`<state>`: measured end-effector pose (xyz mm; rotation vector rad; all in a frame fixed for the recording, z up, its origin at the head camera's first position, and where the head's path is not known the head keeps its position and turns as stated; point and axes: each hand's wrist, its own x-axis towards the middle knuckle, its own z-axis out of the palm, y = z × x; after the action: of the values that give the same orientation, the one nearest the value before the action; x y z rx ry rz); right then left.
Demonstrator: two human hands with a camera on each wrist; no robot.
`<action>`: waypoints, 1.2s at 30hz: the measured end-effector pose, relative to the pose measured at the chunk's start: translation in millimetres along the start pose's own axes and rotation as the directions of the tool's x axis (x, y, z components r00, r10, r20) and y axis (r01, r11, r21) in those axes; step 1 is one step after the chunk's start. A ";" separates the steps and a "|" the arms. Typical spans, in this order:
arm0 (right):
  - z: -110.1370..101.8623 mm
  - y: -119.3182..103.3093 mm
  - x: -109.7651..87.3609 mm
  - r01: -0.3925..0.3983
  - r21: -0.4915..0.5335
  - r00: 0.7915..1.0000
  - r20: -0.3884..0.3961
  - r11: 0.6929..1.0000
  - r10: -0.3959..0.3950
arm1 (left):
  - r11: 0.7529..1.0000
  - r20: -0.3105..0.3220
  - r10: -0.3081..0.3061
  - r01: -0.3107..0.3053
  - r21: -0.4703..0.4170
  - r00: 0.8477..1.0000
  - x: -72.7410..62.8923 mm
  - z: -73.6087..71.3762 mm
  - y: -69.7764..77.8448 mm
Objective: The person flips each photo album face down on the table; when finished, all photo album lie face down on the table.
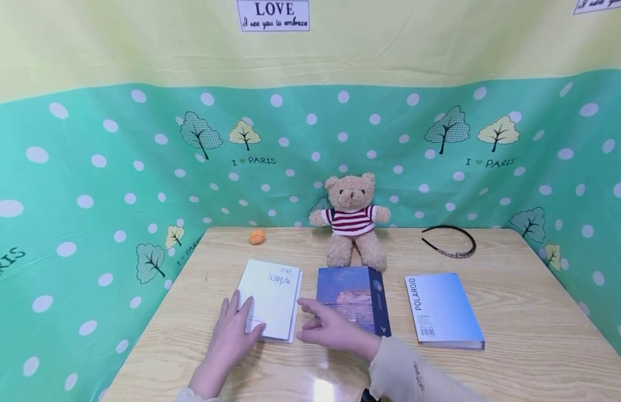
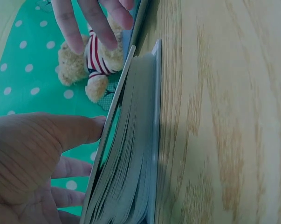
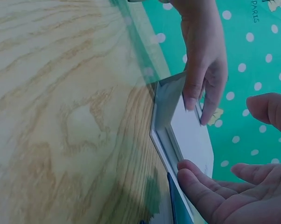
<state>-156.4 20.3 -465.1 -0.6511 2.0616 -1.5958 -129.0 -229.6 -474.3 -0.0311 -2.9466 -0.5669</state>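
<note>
A white hardcover book (image 1: 271, 298) with dark handwriting-style characters lies on the left part of the table. My left hand (image 1: 232, 329) rests on its left side and lower corner, fingers spread, thumb on the cover. In the left wrist view the pages of the book (image 2: 131, 140) show between its two covers, with the thumb against the upper one. My right hand (image 1: 335, 329) reaches in from the right over a blue picture-covered book (image 1: 343, 285). Its fingertips are right at the white book's right edge, thumb held apart, as the right wrist view shows too.
A teddy bear (image 1: 352, 220) in a striped shirt sits at the back middle. A blue-and-white POLAROID book (image 1: 443, 310) lies to the right, with a black headband (image 1: 458, 254) behind it. A small orange object (image 1: 257, 237) lies at the back left. A dotted green curtain (image 1: 290, 128) hangs behind the table.
</note>
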 end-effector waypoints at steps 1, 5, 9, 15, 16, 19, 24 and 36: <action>1.6 0.4 0.2 -0.005 0.004 1.000 0.005 1.000 0.005 | 1.000 0.001 0.003 -0.003 0.001 1.000 -0.3 0.2 -0.1; 8.3 0.5 1.1 -0.011 0.011 1.000 0.021 1.000 0.011 | 1.000 0.003 0.010 -0.010 0.009 1.000 -0.8 0.9 -0.5; 14.5 -0.1 1.5 -0.010 0.004 0.999 0.035 1.000 0.010 | 1.000 0.012 0.003 -0.004 0.019 1.000 -0.9 0.2 0.4; 20.9 -1.9 3.0 -0.019 -0.052 0.999 0.035 0.998 0.021 | 0.999 0.012 0.009 -0.009 0.039 1.000 -1.0 -1.3 1.9; 21.7 -2.2 3.4 -0.019 -0.056 0.999 0.037 0.998 0.022 | 0.999 0.009 0.011 -0.011 0.041 1.000 -1.1 -1.6 2.2; 24.3 -2.6 4.6 -0.037 -0.067 0.998 0.047 0.997 0.040 | 0.999 0.010 0.016 -0.016 0.047 1.000 -1.5 -2.1 3.0; 29.0 -2.0 5.4 -0.058 -0.141 0.996 0.055 0.988 0.066 | 0.998 0.023 0.021 -0.023 0.066 0.999 -1.8 -1.7 3.7; 29.5 -2.7 5.8 -0.063 -0.089 0.997 0.050 0.994 0.067 | 0.995 0.052 0.040 -0.045 0.089 0.998 -4.3 0.3 6.9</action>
<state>-142.7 -6.2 -469.6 -0.6427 2.1022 -1.4442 -124.5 -223.1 -472.7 -0.0998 -3.0086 -0.4327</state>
